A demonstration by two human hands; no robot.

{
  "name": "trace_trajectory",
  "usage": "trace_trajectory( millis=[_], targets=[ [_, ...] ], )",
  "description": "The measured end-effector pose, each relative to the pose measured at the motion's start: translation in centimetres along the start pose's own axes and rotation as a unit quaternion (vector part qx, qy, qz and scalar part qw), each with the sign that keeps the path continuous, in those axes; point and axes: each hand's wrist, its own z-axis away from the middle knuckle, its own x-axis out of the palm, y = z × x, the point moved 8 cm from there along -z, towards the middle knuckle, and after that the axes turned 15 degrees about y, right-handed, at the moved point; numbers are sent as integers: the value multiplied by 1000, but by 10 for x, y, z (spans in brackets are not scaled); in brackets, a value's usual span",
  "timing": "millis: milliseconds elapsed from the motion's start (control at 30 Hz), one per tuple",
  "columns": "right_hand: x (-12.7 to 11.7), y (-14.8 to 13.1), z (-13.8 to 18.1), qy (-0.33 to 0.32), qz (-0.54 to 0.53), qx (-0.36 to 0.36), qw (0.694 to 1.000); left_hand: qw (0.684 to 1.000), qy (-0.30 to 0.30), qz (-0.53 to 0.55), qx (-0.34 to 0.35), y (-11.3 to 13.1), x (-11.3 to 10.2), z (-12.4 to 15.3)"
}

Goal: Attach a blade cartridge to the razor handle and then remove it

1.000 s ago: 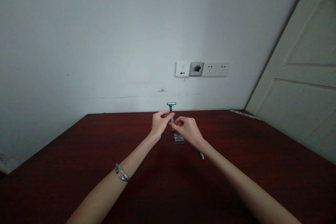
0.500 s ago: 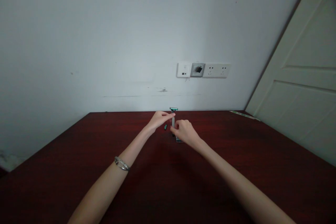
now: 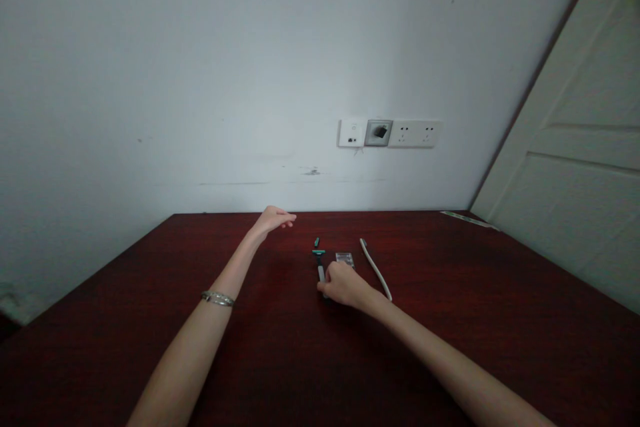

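My right hand (image 3: 345, 283) is closed around the lower handle of a razor (image 3: 321, 272), low over the table; its green-edged head points away from me. Off to the left, my left hand (image 3: 274, 218) is raised with loosely stretched fingers and nothing visible in it. A small green and black razor cartridge (image 3: 317, 241) lies just beyond the razor's head. Partly behind my right hand is a small clear plastic case (image 3: 345, 257). To its right lies a long, slightly curved white stick (image 3: 375, 268) with a greyish far end; its kind cannot be made out.
The dark red wooden table (image 3: 225, 347) meets a white wall carrying a row of sockets (image 3: 414, 133). A narrow pale strip (image 3: 469, 220) lies at the table's far right edge, near a white door (image 3: 590, 133).
My left hand has moved left, away from the razor. My right hand has brought the razor down and nearer to me. The clear case and the white stick now show more fully.
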Motion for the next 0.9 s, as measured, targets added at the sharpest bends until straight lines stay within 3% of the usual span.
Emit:
trace_trajectory(
  millis=[267, 900],
  targets=[
    [6, 7, -3, -6, 12, 9, 1000, 1000, 4, 12, -10, -18, 9, -8],
    [10, 15, -5, 3, 7, -15, 1000, 999, 5, -18, -34, -28, 15, -3]
  ],
)
